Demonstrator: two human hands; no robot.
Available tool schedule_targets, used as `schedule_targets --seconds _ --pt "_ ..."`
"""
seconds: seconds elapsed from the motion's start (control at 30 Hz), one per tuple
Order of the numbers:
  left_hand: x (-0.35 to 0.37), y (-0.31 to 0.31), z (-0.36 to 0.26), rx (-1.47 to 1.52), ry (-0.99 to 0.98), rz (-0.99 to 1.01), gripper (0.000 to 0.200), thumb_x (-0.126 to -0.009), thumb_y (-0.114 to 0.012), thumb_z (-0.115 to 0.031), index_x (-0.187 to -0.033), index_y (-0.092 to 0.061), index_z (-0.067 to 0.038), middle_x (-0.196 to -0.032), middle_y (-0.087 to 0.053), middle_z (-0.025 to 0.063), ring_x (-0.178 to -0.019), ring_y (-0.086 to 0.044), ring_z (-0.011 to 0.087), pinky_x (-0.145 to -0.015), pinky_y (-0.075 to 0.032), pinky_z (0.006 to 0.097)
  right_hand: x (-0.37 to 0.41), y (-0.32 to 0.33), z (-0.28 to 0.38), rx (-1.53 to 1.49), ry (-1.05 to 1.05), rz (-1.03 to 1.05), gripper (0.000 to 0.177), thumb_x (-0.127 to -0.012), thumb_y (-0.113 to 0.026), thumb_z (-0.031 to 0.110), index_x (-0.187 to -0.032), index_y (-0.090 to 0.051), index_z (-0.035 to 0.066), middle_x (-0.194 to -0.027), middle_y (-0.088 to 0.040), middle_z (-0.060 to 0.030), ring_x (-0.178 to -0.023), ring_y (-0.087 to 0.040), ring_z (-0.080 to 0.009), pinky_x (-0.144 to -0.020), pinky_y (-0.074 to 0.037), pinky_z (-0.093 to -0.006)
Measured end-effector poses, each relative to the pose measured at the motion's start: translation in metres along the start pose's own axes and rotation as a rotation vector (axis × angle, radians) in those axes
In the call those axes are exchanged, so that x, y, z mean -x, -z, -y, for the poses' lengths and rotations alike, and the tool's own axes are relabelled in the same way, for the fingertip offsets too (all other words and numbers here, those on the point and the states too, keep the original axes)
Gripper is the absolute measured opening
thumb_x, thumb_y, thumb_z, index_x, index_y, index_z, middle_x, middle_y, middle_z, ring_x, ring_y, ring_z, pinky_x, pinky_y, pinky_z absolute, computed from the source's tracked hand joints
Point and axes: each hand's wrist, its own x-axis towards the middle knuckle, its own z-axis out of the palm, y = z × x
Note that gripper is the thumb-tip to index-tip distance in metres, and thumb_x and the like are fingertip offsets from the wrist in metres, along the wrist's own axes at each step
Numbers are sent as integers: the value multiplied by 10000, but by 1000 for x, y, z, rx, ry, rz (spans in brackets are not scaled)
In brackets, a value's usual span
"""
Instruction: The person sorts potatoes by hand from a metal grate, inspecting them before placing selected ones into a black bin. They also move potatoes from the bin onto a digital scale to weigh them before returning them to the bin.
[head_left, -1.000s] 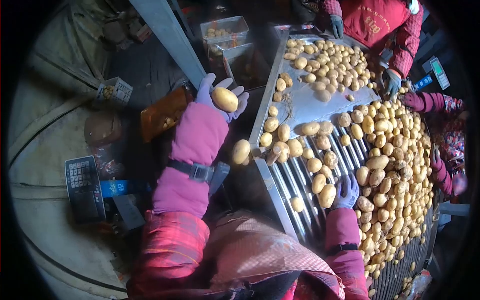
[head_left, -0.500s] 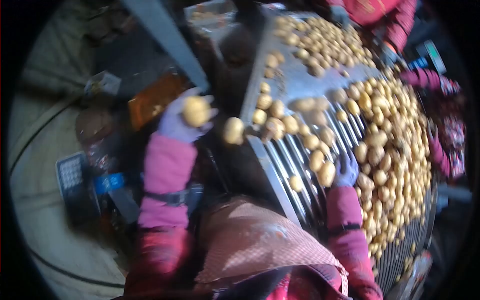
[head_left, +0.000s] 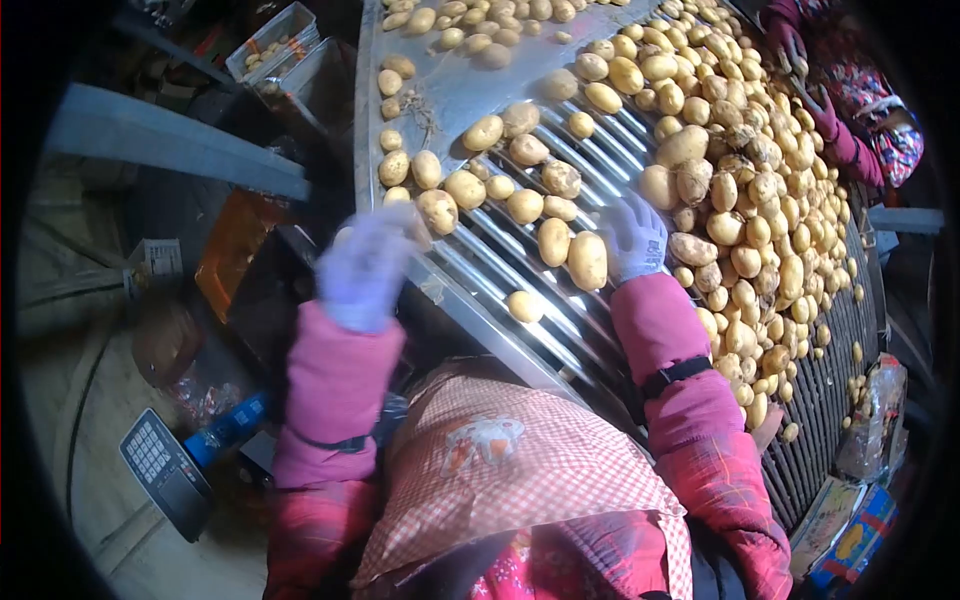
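Observation:
My left hand [head_left: 370, 265], in a pale lavender glove, is blurred by motion at the metal table's left edge; its fingers are smeared, so a potato in it cannot be made out. Close to its fingertips lies a potato [head_left: 437, 212]. My right hand [head_left: 635, 240], gloved alike, rests over the metal rollers [head_left: 610, 140] with its fingers apart, between a large potato [head_left: 587, 261] on its left and the big potato pile [head_left: 745, 225] on its right. A small potato [head_left: 525, 306] sits lower on the rollers.
A grey metal beam [head_left: 185, 140] crosses the upper left. Below are an orange crate [head_left: 235, 255] and a keypad device [head_left: 165, 470]. A dark ribbed belt [head_left: 825, 430] borders the pile. Another person's gloved hand [head_left: 790, 45] is at the upper right.
The view has shifted. The potato seen in my left hand is no longer visible there, and that hand is now nearer the table edge. My right hand remains beside the potatoes on the rollers.

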Motion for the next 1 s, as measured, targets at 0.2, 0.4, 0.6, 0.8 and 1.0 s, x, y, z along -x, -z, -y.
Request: schedule_targets --seconds 0.2,0.4,0.6,0.8,1.0 --pt "-47 -155 -18 -415 -35 587 539 -813 -621 -296 -1305 -483 -122 -1350 -415 230 -1043 -596 368 -863 -507 440 1 3 2 -5 2 -42 456 -801 -645 258 -1245 -559 199 -1313 -509 -95 -1189 -478 -304 -993 -358 -469" --pt "-68 -191 -21 -820 34 671 676 -761 -674 -400 -1350 -385 -235 -1340 -375 223 -1071 -566 407 -845 -504 485 0 6 6 -41 -19 -35 438 -790 -646 262 -1217 -583 191 -1301 -526 -93 -1179 -490 -303 -983 -361 -466" --pt "-66 -149 -11 -877 141 463 687 -711 -714 -418 -1305 -479 -166 -1258 -451 185 -1049 -575 387 -880 -486 460 1 13 13 -19 -17 -109 436 -769 -656 237 -1195 -581 178 -1271 -529 -105 -1157 -492 -309 -976 -365 -471" --pt "-61 -107 44 -385 0 216 663 -758 -678 -376 -1333 -460 -129 -1155 -554 176 -999 -604 309 -851 -502 411 0 18 13 -52 -6 -38 400 -799 -628 271 -1187 -582 182 -1294 -514 -105 -1182 -478 -304 -999 -350 -479" --pt "-49 -91 33 1232 649 154 514 -906 -515 -346 -1373 -427 -151 -1285 -531 113 -998 -622 289 -814 -538 414 -83 100 -5 190 44 -223 419 -815 -619 252 -1180 -561 56 -1132 -594 -185 -941 -611 -355 -827 -487 -425"
